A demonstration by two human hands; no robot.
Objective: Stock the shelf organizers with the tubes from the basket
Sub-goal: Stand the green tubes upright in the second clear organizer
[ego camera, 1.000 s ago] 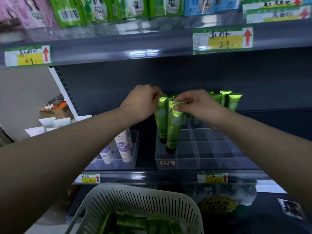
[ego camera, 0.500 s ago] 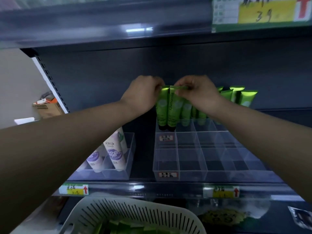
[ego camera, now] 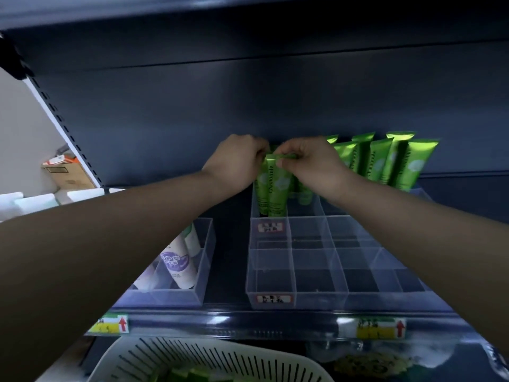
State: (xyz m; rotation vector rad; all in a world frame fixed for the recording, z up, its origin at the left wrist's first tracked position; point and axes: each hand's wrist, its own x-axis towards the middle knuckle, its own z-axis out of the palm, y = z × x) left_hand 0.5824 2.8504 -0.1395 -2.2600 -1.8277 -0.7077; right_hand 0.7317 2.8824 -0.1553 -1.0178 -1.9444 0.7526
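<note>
- Now we reach deep into the shelf [ego camera: 248, 321], both arms stretched forward above the white basket [ego camera: 220, 359].
- In the clear organizer [ego camera: 296, 274], green tubes [ego camera: 276, 188] stand cap-down along the back row only.
- We judge them light, soft-walled and slick; the stiff crimped top is the hold.
- Our left hand [ego camera: 237, 161] and right hand [ego camera: 308, 161], fingers curled, pinch those crimps at the back-left compartment.
</note>
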